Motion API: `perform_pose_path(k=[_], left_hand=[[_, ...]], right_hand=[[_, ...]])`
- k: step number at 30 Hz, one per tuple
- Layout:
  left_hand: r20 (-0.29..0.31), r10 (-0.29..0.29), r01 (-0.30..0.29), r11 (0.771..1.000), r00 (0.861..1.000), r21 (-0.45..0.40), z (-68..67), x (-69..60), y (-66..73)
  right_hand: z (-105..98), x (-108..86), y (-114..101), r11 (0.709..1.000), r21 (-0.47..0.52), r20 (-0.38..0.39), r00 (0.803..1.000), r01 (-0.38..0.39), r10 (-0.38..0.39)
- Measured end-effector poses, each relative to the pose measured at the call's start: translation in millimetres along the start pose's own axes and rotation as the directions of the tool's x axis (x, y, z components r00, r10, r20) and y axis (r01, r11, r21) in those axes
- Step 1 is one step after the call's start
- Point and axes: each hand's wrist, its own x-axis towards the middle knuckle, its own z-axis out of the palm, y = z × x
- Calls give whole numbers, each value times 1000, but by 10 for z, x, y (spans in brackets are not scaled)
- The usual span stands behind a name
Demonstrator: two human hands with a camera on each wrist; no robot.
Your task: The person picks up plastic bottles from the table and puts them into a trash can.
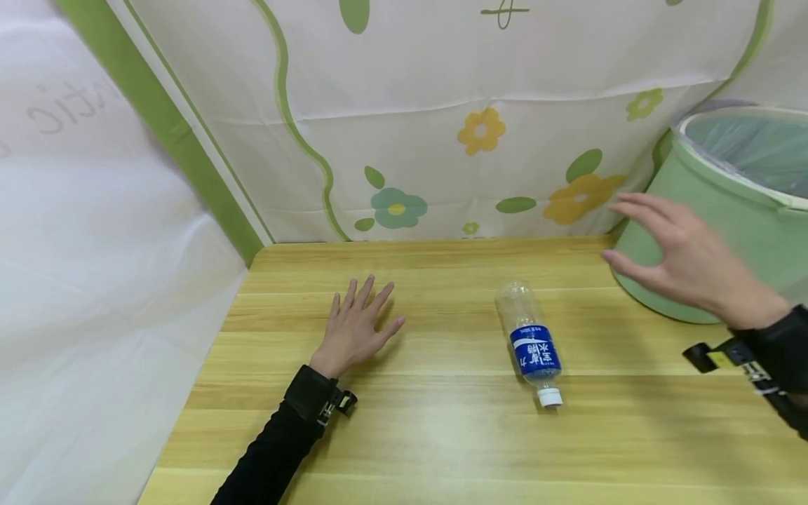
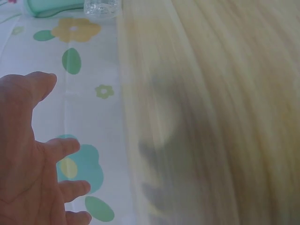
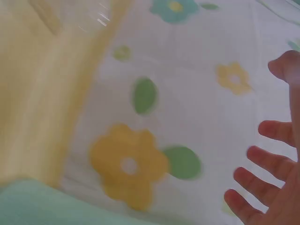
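On the wooden table lies a clear plastic bottle [image 1: 535, 344] with a blue label, its white cap towards the front. To its left, my left hand [image 1: 357, 330] is low over the table with fingers spread, holding nothing; whether it touches the wood I cannot tell. My right hand [image 1: 684, 256] is raised in front of the green bin, fingers extended and thumb apart, with nothing in it. In the left wrist view, the bottle's end [image 2: 101, 8] shows at the top. The right wrist view catches a blurred part of the bottle [image 3: 89, 14] at upper left.
A light green bin [image 1: 650, 210] with a clear liner stands on the table at the right, behind my right hand. A white flowered cloth [image 1: 435, 161] hangs along the table's back edge. More white cloth [image 1: 95, 315] borders the left side.
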Motion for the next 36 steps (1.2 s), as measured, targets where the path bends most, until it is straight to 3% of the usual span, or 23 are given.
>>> perform_pose_path(k=[6,12,17,23,30,36], left_hand=[[8,2,-2,1000,1000,19,-28,16,17],[15,14,-14,1000,1000,15,-49,35,54],[7,31,-31,1000,999,0,-41,48,81],[34,42,-42,999,999,-2,-32,81,132],[42,93,-93,996,995,-5,-85,150,267],[50,146,-145,989,988,-29,-106,218,377]], right_hand=[[493,-240,12,999,35,13,1000,11,-12],[844,-423,52,999,44,43,999,-17,15],[1067,-578,61,996,28,154,985,-87,82],[1212,-736,55,990,22,254,958,-142,132],[1311,-812,63,994,-7,261,959,-108,106],[1343,-817,53,992,-9,279,953,-122,120]])
